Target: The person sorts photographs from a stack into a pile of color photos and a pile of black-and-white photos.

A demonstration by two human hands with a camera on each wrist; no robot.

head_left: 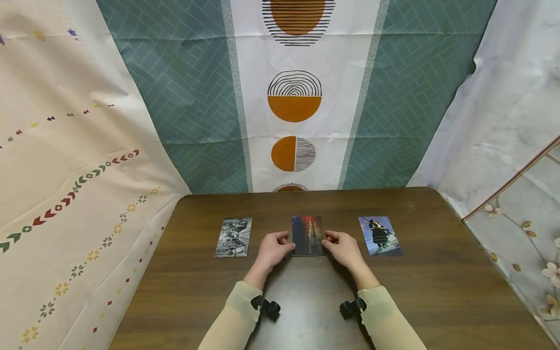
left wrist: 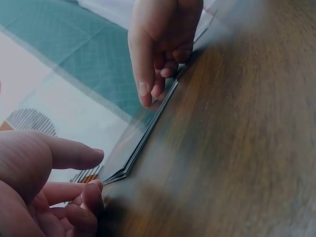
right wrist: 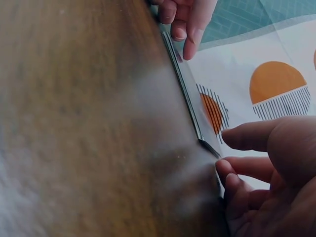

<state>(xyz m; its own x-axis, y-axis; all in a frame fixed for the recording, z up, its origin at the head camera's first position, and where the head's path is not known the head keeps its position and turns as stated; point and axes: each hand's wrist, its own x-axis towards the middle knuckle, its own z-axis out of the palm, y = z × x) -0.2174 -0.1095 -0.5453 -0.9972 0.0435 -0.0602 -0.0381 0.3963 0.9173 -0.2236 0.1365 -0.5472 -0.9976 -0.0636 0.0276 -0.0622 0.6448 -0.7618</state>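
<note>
Our left hand (head_left: 272,249) and right hand (head_left: 344,249) pinch the middle card stack (head_left: 308,236); a grey photo (head_left: 234,237) lies left of it, a blue photo (head_left: 380,236) right; nothing blocks it.

On the table (head_left: 437,291) three cards lie in one row. The middle stack of cards (head_left: 308,236) is between the left card (head_left: 234,237) and the right card (head_left: 380,236). The left hand (head_left: 272,250) and the right hand (head_left: 345,249) are at its two sides.
</note>
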